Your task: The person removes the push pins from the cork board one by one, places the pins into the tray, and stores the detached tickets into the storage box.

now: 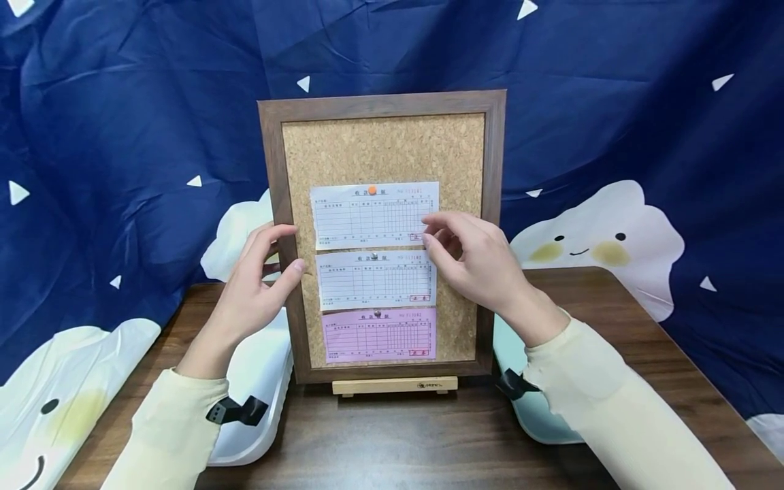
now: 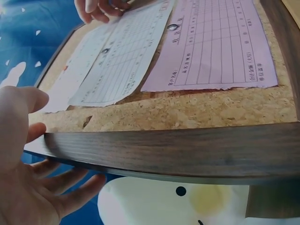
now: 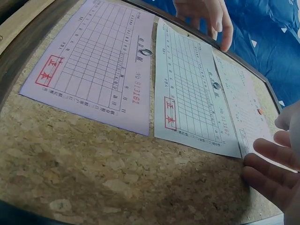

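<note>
A cork board [image 1: 386, 146] in a brown wooden frame stands upright, with three receipt slips one above another. The top white slip [image 1: 367, 221] has an orange pushpin [image 1: 372, 190]; the middle white slip [image 1: 376, 282] and the pink slip [image 1: 380, 340] have metallic pins. My left hand [image 1: 245, 299] is at the frame's left side, thumb and index finger over the front, the other fingers along the outer edge in the left wrist view. My right hand [image 1: 480, 262] has its loosely bent fingertips right at the top slip's lower right edge.
The board rests on a small light wooden stand [image 1: 395, 386] on a brown table [image 1: 380, 442]. A white tray [image 1: 257, 381] is at its left, a pale green tray [image 1: 539, 408] at its right. Behind hangs a dark blue cloth [image 1: 392, 47] with cloud figures.
</note>
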Action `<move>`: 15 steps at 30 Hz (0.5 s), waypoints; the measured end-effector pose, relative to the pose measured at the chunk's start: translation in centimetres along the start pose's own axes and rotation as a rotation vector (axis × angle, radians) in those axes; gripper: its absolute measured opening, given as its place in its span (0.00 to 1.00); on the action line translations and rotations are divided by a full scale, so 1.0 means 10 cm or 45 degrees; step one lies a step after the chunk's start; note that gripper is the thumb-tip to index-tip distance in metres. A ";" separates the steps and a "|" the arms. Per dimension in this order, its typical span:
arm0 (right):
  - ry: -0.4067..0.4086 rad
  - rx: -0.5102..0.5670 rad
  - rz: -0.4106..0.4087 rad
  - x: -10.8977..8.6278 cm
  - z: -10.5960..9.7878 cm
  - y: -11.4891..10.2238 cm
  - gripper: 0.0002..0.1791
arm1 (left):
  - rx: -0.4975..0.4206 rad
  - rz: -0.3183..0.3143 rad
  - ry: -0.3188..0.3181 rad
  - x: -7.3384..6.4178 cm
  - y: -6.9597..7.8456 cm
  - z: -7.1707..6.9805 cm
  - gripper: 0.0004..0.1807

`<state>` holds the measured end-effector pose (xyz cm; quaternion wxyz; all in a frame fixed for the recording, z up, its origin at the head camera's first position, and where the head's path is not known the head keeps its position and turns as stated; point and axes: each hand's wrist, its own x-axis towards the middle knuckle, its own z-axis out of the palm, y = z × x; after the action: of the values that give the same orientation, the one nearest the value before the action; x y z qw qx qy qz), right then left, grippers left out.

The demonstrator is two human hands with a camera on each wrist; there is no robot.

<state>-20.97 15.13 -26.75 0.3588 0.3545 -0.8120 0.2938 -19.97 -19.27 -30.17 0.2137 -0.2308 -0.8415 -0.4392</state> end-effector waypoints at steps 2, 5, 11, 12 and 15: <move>0.010 -0.011 -0.017 0.03 0.01 0.00 0.13 | -0.013 -0.005 -0.009 0.02 0.00 0.00 0.27; 0.018 -0.023 -0.029 0.06 0.02 0.01 0.12 | -0.050 -0.016 -0.023 0.05 0.01 0.01 0.26; 0.022 -0.022 -0.005 0.09 0.04 0.01 0.11 | -0.078 -0.027 -0.024 0.09 0.02 0.02 0.26; 0.023 -0.019 0.000 0.09 0.05 0.01 0.11 | -0.077 -0.026 -0.023 0.10 0.02 0.02 0.26; 0.018 -0.004 0.012 0.11 0.06 0.01 0.11 | -0.076 -0.029 -0.019 0.11 0.03 0.02 0.26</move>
<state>-21.81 14.30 -26.20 0.3637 0.3480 -0.8116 0.2965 -20.68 -18.76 -29.48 0.1954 -0.2308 -0.8322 -0.4648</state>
